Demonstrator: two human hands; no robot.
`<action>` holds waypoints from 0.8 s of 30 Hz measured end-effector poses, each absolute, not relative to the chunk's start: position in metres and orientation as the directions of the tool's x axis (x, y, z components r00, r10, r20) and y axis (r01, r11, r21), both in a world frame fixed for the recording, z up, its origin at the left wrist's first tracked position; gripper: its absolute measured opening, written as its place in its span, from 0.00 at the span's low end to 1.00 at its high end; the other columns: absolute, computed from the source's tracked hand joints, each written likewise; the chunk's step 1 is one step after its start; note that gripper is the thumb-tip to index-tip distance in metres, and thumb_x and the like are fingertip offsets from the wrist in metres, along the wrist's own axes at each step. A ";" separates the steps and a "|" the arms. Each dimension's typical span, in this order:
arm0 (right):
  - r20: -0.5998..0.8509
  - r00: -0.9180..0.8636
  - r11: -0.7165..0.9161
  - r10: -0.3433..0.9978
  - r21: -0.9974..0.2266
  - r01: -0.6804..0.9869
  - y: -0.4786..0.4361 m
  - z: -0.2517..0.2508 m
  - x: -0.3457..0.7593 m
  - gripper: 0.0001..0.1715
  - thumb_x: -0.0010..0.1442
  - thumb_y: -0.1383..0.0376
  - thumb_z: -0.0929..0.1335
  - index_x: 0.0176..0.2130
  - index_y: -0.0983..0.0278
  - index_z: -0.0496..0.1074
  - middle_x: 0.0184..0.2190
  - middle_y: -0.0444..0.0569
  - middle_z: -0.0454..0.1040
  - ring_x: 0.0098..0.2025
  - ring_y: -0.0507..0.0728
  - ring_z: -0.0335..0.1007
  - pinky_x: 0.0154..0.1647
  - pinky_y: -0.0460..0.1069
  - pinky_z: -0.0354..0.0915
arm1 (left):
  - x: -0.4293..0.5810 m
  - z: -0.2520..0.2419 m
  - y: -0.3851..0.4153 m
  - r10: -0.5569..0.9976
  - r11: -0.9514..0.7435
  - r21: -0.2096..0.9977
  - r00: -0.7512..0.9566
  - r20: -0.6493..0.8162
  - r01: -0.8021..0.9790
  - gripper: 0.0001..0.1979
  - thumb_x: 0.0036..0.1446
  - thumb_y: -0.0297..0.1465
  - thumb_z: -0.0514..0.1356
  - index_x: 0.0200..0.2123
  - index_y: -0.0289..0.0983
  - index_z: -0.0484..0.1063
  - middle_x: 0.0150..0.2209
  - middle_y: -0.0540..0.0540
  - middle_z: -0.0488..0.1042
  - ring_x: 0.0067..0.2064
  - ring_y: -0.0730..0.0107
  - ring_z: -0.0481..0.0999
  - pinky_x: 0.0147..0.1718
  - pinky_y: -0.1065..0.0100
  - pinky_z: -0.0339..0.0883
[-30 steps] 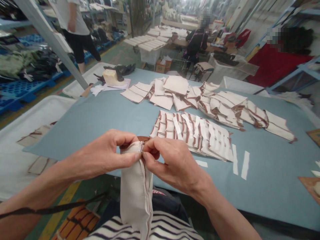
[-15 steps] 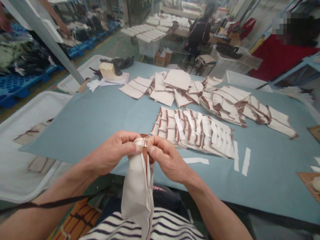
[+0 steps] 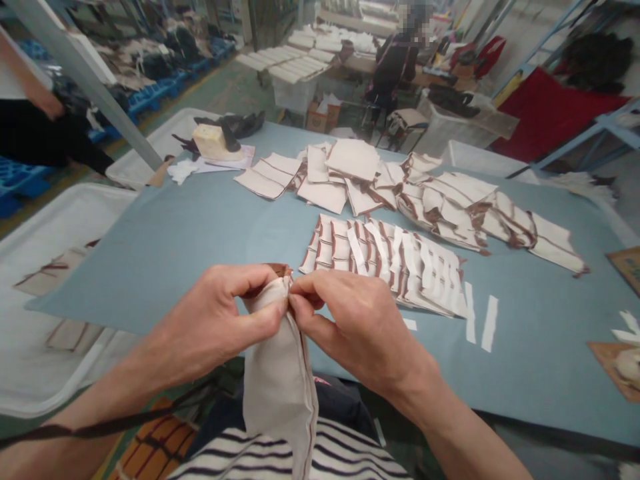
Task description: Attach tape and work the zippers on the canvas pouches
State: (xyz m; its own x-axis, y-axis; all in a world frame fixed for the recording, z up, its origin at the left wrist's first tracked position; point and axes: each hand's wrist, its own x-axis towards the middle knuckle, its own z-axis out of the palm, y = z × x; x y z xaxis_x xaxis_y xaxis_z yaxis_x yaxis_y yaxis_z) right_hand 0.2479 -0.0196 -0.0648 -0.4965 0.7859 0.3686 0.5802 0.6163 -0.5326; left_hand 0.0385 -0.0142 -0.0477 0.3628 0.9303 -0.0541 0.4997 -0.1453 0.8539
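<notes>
A cream fabric piece with brown edging [image 3: 273, 383] hangs down in front of my striped shirt. Its top end is pinched by my left hand [image 3: 220, 310], thumb in front and fingers curled behind. Close beside it, my right hand [image 3: 360, 320] pinches the seam at the top corner between thumb and forefinger. A bit of brown trim sticks up above the fingers. Just beyond my right hand lies a row of overlapping cream pieces [image 3: 333, 250] with brown edges, and white strips [image 3: 384, 250] rest across them.
A loose heap of cream pieces [image 3: 353, 160] covers the far side of the blue-green table [image 3: 175, 247]. More white strips [image 3: 490, 323] lie at the right. A yellowish block [image 3: 210, 142] sits far left. White bins [image 3: 30, 373] stand left; people [image 3: 25, 87] are beyond.
My right hand has turned, its back now more toward the camera, still pinching the corner. The left hand has shifted slightly and bunched the top. A person has come into view at left.
</notes>
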 end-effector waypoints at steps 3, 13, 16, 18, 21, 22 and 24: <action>0.323 -0.427 0.523 0.844 -0.671 0.526 -0.017 -0.065 0.242 0.09 0.67 0.69 0.67 0.34 0.62 0.75 0.28 0.45 0.80 0.29 0.53 0.74 0.32 0.47 0.63 | 0.040 -0.048 -0.013 0.930 -0.145 0.869 0.364 -0.043 0.473 0.12 0.57 0.32 0.58 0.21 0.39 0.65 0.21 0.57 0.60 0.24 0.76 0.59 0.23 0.74 0.53; 0.114 -0.394 0.227 0.912 -0.940 0.253 -0.006 -0.083 0.233 0.05 0.60 0.66 0.67 0.31 0.60 0.69 0.25 0.39 0.72 0.26 0.49 0.65 0.28 0.44 0.59 | 0.029 -0.057 0.000 0.901 -0.072 0.870 0.407 -0.153 0.488 0.11 0.55 0.36 0.60 0.24 0.37 0.72 0.23 0.56 0.65 0.26 0.74 0.63 0.26 0.74 0.58; 0.206 -0.404 0.357 0.891 -0.869 0.344 -0.009 -0.079 0.232 0.06 0.62 0.68 0.66 0.32 0.60 0.68 0.25 0.40 0.73 0.25 0.50 0.65 0.28 0.45 0.58 | 0.030 -0.047 -0.002 0.918 -0.173 0.806 0.389 -0.076 0.566 0.12 0.56 0.34 0.58 0.22 0.37 0.73 0.22 0.56 0.66 0.26 0.75 0.64 0.27 0.74 0.59; 0.235 -0.409 0.403 0.882 -0.825 0.396 -0.010 -0.077 0.231 0.07 0.62 0.69 0.65 0.32 0.60 0.67 0.25 0.40 0.72 0.25 0.50 0.65 0.29 0.45 0.58 | 0.031 -0.042 -0.002 0.917 -0.192 0.789 0.393 -0.067 0.584 0.13 0.57 0.34 0.58 0.23 0.37 0.74 0.22 0.56 0.67 0.25 0.75 0.65 0.26 0.73 0.58; 0.186 -0.403 0.351 0.896 -0.852 0.388 -0.011 -0.079 0.229 0.06 0.62 0.69 0.66 0.32 0.59 0.67 0.25 0.40 0.72 0.26 0.51 0.66 0.28 0.45 0.57 | 0.032 -0.041 -0.001 0.908 -0.146 0.818 0.403 -0.112 0.556 0.13 0.56 0.35 0.58 0.22 0.36 0.75 0.21 0.56 0.65 0.25 0.75 0.62 0.25 0.73 0.56; 0.147 -0.399 0.299 0.905 -0.887 0.351 -0.010 -0.081 0.229 0.05 0.61 0.68 0.66 0.32 0.59 0.67 0.25 0.40 0.71 0.26 0.51 0.65 0.28 0.45 0.56 | 0.032 -0.043 0.000 0.903 -0.103 0.843 0.404 -0.143 0.529 0.13 0.55 0.36 0.59 0.22 0.37 0.74 0.20 0.56 0.63 0.25 0.75 0.60 0.24 0.73 0.55; 0.048 -0.420 0.157 0.906 -0.961 0.228 -0.010 -0.086 0.229 0.06 0.61 0.66 0.66 0.31 0.59 0.65 0.25 0.39 0.69 0.26 0.50 0.63 0.27 0.45 0.56 | 0.031 -0.052 0.000 0.885 0.016 0.897 0.411 -0.218 0.442 0.14 0.55 0.38 0.61 0.21 0.37 0.71 0.20 0.56 0.62 0.24 0.75 0.59 0.24 0.73 0.54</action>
